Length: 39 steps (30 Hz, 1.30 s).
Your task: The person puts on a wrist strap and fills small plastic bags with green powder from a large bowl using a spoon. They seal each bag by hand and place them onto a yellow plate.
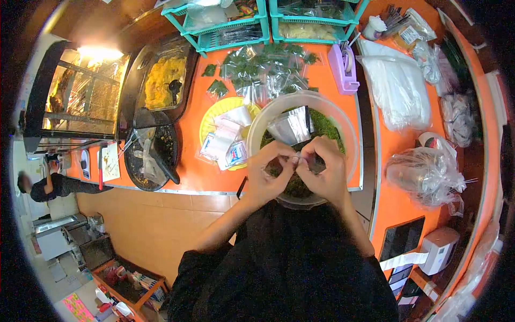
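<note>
While both hands meet over the clear bowl [257, 126] of green herb, left hand [268, 174] and right hand [326, 170] pinch a small clear bag [298, 158] between closed fingers [289, 161]. Just beyond the fingertips an empty bag [291, 126] stands in the bowl. Left of them, a yellow plate [210, 115] with more bags sits on the orange worktop [190, 134]; filled packets [257, 67] lie farther out.

Even indoor light falls across the orange counter [375, 139], a lamp flaring white inside the glass display case [80, 91] at upper left, while heavy fisheye distortion bends the edges into a black vignette and fine detail stays soft throughout.
</note>
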Each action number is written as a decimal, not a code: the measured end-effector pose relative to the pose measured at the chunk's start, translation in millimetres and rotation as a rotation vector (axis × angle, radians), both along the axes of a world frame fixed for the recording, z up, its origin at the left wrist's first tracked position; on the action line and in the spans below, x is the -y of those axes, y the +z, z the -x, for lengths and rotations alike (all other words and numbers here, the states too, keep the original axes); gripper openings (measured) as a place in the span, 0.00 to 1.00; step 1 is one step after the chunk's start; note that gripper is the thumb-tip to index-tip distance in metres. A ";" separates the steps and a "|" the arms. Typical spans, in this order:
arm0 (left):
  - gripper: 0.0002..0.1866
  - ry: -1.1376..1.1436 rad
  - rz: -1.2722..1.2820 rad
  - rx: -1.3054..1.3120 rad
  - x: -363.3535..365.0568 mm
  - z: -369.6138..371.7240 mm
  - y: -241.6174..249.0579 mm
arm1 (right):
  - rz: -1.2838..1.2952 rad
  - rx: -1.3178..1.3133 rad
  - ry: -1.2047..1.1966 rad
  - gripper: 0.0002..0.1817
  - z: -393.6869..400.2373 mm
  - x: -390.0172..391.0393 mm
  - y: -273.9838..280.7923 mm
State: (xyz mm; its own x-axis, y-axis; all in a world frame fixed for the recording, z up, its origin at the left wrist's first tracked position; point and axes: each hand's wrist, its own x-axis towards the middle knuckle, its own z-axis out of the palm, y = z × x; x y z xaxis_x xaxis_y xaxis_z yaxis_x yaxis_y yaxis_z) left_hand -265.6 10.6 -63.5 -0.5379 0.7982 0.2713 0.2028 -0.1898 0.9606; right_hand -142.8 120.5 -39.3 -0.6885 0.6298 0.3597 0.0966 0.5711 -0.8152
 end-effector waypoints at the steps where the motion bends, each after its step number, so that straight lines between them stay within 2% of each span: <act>1: 0.04 -0.021 0.017 0.076 0.7 -0.4 0.5 | 0.009 0.011 0.000 0.08 -0.7 -0.8 0.4; 2: 0.04 -0.024 0.022 0.079 0.6 0.2 2.3 | 0.017 0.021 0.000 0.08 -2.3 -1.6 1.2; 4: 0.03 -0.038 -0.034 0.275 -4.9 4.2 8.6 | 0.057 0.014 -0.062 0.08 -9.5 -5.6 3.4; 7: 0.03 0.016 -0.107 0.271 -18.3 36.6 23.1 | 0.066 0.034 -0.182 0.07 -32.4 -22.7 11.0; 9: 0.06 0.067 -0.128 0.152 -39.1 72.8 31.3 | 0.037 0.061 -0.244 0.07 -41.8 -31.6 11.1; 11: 0.09 0.102 -0.169 -0.095 -73.0 106.7 38.4 | 0.051 0.076 -0.270 0.05 -44.2 -35.9 6.6; 12: 0.09 0.099 -0.175 -0.097 -87.2 118.9 34.8 | 0.046 0.073 -0.273 0.05 -41.7 -34.2 8.0; 14: 0.13 0.231 -0.099 -0.366 -112.6 140.6 14.2 | 0.026 0.088 -0.200 0.04 -33.1 -27.8 11.9; 16: 0.18 0.206 0.079 -0.533 -123.0 167.1 -42.0 | 0.064 0.049 -0.167 0.02 -32.3 -26.0 5.7; 18: 0.19 -0.024 0.300 -0.631 -129.3 204.7 -127.9 | 0.158 0.064 -0.146 0.04 -33.2 -24.0 -0.9; 19: 0.20 -0.040 0.333 -0.698 -126.6 207.3 -150.0 | 0.151 0.082 -0.142 0.05 -35.3 -24.5 -4.5; 21: 0.20 -0.066 0.360 -0.771 -121.9 203.2 -173.7 | 0.145 0.078 -0.138 0.05 -35.6 -25.4 -3.7; 22: 0.18 0.005 0.431 -0.742 -122.0 200.4 -182.5 | 0.141 0.080 -0.123 0.04 -36.2 -25.3 -3.3; 23: 0.16 0.078 0.502 -0.712 -122.4 197.2 -184.9 | 0.138 0.077 -0.132 0.04 -36.9 -25.1 -2.2; 25: 0.15 0.057 0.488 -0.743 -121.5 196.5 -187.7 | 0.127 0.093 -0.126 0.04 -37.5 -25.1 0.2; 28: 0.10 0.067 0.430 -0.780 -122.1 199.8 -185.9 | 0.129 0.093 -0.125 0.04 -38.1 -24.4 -0.6; 30: 0.07 0.052 0.214 -0.726 -122.3 206.5 -172.0 | 0.120 0.096 -0.122 0.04 -37.1 -24.2 1.1; 31: 0.07 0.056 0.216 -0.729 -119.5 207.3 -166.0 | 0.111 0.103 -0.117 0.04 -36.2 -24.4 2.6; 33: 0.06 0.240 0.253 -0.655 -116.4 200.9 -125.0 | 0.106 0.100 -0.100 0.05 -34.1 -27.8 6.7; 34: 0.06 0.243 0.252 -0.660 -112.2 196.9 -101.8 | 0.104 0.105 -0.090 0.05 -32.9 -29.5 8.4; 36: 0.04 0.254 0.215 -0.383 -97.8 181.3 -45.9 | 0.088 0.045 -0.098 0.06 -24.0 -32.9 10.4; 37: 0.04 0.255 0.215 -0.385 -90.5 169.6 -25.6 | 0.071 -0.008 -0.108 0.07 -17.6 -34.5 12.0; 39: 0.05 -0.047 0.022 -0.323 -75.1 138.6 6.0 | 0.113 -0.083 -0.132 0.08 7.0 -32.7 20.4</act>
State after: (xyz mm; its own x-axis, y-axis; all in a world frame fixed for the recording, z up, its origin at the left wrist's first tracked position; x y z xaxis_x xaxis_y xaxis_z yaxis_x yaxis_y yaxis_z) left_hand -404.2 85.8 -57.5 -0.3891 0.8279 0.4040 0.4891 -0.1860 0.8522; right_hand -149.8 153.2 -18.9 -0.5683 0.7521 0.3338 0.0942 0.4625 -0.8816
